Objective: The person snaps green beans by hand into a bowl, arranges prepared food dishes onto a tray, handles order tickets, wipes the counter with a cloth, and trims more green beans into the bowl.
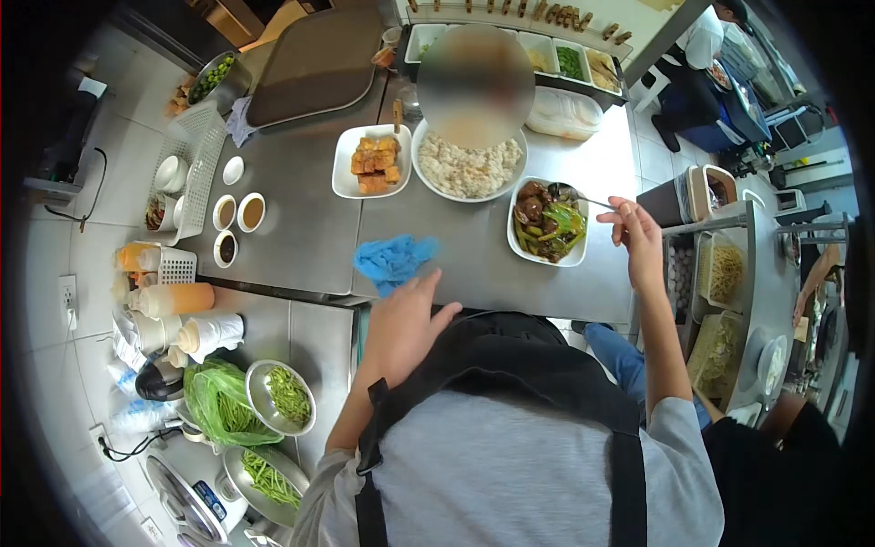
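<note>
My right hand (635, 230) pinches the handle of a metal spoon (594, 199). The spoon's bowl rests in a square white dish (549, 262) of dark glazed meat chunks and green vegetables (563, 221). My left hand (406, 321) is open, fingers extended and thumb apart, at the table's front edge. A crumpled blue cloth (390, 261) lies just beyond its fingertips; whether they touch it, I cannot tell. Farther back stand a round white bowl of rice (469, 169) and a square white dish (343, 160) holding golden-brown cubes (374, 164). A blurred disc hides part of the rice bowl.
Small sauce cups (251, 212) and a brown tray (314, 68) sit on the steel table (301, 237). Topping containers (570, 62) line the back. Bottles (178, 299), a metal bowl of greens (281, 397) and a green bag (223, 401) are at left. Another person (702, 73) stands back right.
</note>
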The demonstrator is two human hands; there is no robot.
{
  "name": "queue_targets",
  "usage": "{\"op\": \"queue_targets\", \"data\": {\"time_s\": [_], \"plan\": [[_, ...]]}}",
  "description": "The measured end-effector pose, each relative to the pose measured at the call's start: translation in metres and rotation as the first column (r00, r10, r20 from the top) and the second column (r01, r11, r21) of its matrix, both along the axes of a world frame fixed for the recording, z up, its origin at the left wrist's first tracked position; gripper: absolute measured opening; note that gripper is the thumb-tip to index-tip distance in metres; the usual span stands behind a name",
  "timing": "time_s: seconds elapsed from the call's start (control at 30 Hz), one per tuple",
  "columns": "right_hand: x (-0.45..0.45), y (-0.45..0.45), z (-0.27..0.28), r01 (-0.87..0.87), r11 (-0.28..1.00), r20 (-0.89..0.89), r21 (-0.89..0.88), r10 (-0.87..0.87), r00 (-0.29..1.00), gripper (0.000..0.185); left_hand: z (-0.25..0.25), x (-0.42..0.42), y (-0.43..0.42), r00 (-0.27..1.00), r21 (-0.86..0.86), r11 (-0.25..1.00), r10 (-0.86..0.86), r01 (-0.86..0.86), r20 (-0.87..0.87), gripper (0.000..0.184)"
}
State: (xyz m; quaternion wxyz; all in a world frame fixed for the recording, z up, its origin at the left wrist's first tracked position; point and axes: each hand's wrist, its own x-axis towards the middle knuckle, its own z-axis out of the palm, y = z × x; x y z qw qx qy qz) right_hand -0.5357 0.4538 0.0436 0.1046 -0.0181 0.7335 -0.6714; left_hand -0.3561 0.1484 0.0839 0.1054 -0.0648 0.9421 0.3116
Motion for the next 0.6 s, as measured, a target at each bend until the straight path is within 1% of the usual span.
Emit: {"op": "queue_targets", "data": {"time_s": [0.03, 0.07, 0.1, 0.17, 0.2, 0.3, 0.37, 0.4, 0.5, 0.53, 0.57, 0.6], "plan": [[0.007, 0.003, -0.003, -0.022, 0.998, -0.047, 0.052, 0.024, 0.999, 0.028, 0.0, -0.002, 0.004, 1.0, -0.043, 0.999, 0.002, -0.003, -0.023, 0.051], [0.014, 0.006, -0.005, -0.028, 0.988, -0.09, 0.15, 0.042, 0.995, 0.023, 0.002, -0.004, 0.007, 0.999, -0.033, 0.999, -0.018, 0.019, 0.034, 0.052], [0.02, 0.005, 0.002, -0.068, 0.95, -0.2, 0.304, 0.134, 0.971, 0.021, 0.001, -0.004, 0.013, 0.999, -0.046, 0.998, -0.033, 0.034, 0.025, 0.052], [0.026, 0.007, 0.01, -0.083, 0.801, -0.358, 0.592, 0.354, 0.864, 0.019, -0.002, -0.002, 0.023, 0.998, -0.073, 0.995, -0.063, 0.063, 0.007, 0.053], [0.026, 0.012, 0.009, -0.042, 0.767, -0.452, 0.64, 0.42, 0.787, 0.017, -0.001, -0.001, 0.029, 0.997, -0.037, 0.997, -0.062, 0.063, 0.035, 0.053], [0.025, 0.019, 0.013, -0.038, 0.773, -0.544, 0.633, 0.479, 0.689, 0.018, 0.003, 0.005, 0.044, 0.993, 0.071, 0.997, -0.048, 0.04, 0.11, 0.054], [0.022, 0.019, 0.012, -0.082, 0.754, -0.519, 0.652, 0.522, 0.676, 0.016, -0.001, 0.011, 0.048, 0.989, 0.135, 0.991, -0.034, 0.014, 0.144, 0.055], [0.02, 0.018, 0.012, -0.102, 0.744, -0.509, 0.661, 0.544, 0.667, 0.017, -0.004, 0.015, 0.047, 0.992, 0.102, 0.995, -0.013, 0.0, 0.127, 0.055], [0.007, 0.018, 0.011, -0.054, 0.884, -0.425, 0.464, 0.275, 0.862, 0.015, -0.013, 0.027, 0.038, 0.995, 0.024, 0.997, 0.067, -0.069, 0.076, 0.056], [-0.003, 0.018, 0.015, -0.074, 0.913, -0.243, 0.401, 0.184, 0.952, 0.025, -0.014, 0.031, 0.033, 0.994, 0.01, 0.996, 0.092, -0.093, 0.063, 0.057], [-0.022, 0.024, 0.005, -0.102, 0.945, -0.184, 0.311, 0.166, 0.969, 0.032, -0.014, 0.033, 0.029, 0.992, -0.003, 0.993, 0.116, -0.116, 0.047, 0.058], [-0.036, 0.019, 0.003, -0.081, 0.979, -0.097, 0.186, 0.1, 0.99, 0.031, -0.012, 0.034, 0.026, 0.989, 0.0, 0.991, 0.135, -0.135, 0.065, 0.057]]}}
